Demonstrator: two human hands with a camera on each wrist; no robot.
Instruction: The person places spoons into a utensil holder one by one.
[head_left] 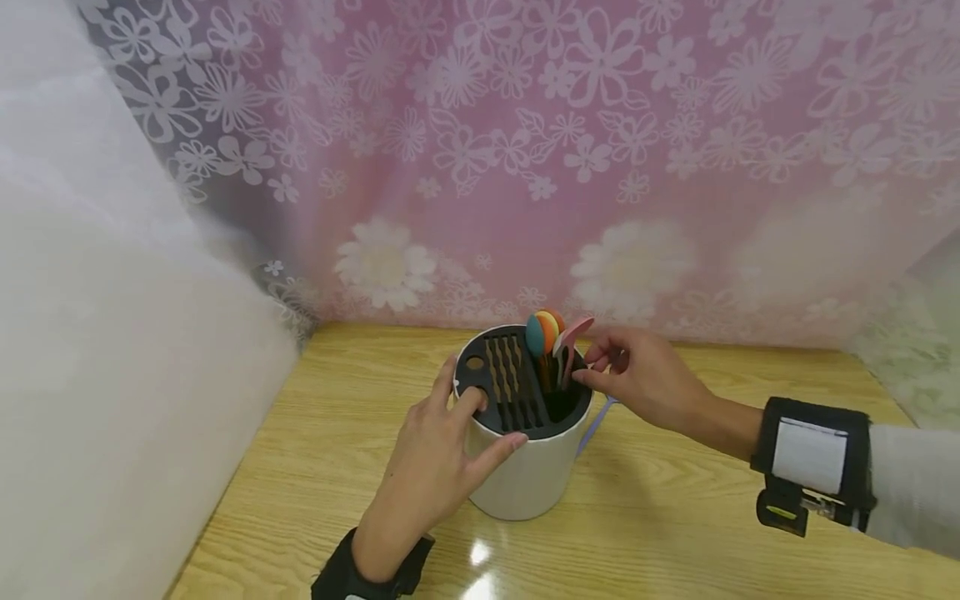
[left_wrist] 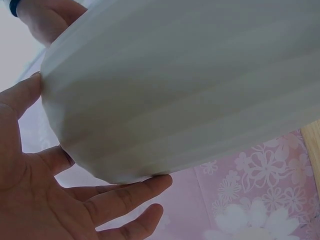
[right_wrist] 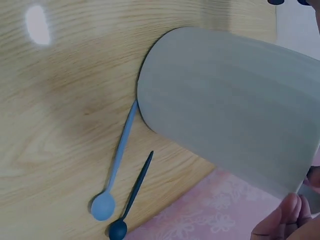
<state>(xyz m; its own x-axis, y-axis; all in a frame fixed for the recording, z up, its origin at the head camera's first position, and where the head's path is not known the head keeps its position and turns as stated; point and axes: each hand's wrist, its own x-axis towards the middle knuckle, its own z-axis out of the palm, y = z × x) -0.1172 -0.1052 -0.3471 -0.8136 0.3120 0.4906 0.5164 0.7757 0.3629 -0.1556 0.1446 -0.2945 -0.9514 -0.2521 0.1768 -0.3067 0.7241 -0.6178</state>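
Note:
A round white utensil holder (head_left: 517, 479) with a black slotted insert (head_left: 472, 408) stands upright on the table. My left hand (head_left: 427, 458) grips its left rim, fingers spread around it and the thumb at the front. At the opposite rim, beside the upright utensils, my right hand (head_left: 652, 379) pinches the edge with thumb and fingers; the exact contact inside is hidden. Several utensils stand in the insert's open compartment, among them a pink one (head_left: 576, 329) and a teal-headed spoon (head_left: 535, 335). The insert's narrow slots hold nothing visible.
On the wooden table (head_left: 322, 475) behind the holder lie a light blue spoon (right_wrist: 103, 205) and a dark blue spoon (right_wrist: 118, 229). A pink flowered curtain (head_left: 487, 167) hangs along the back edge, and a white sheet (head_left: 127, 333) rises at the left.

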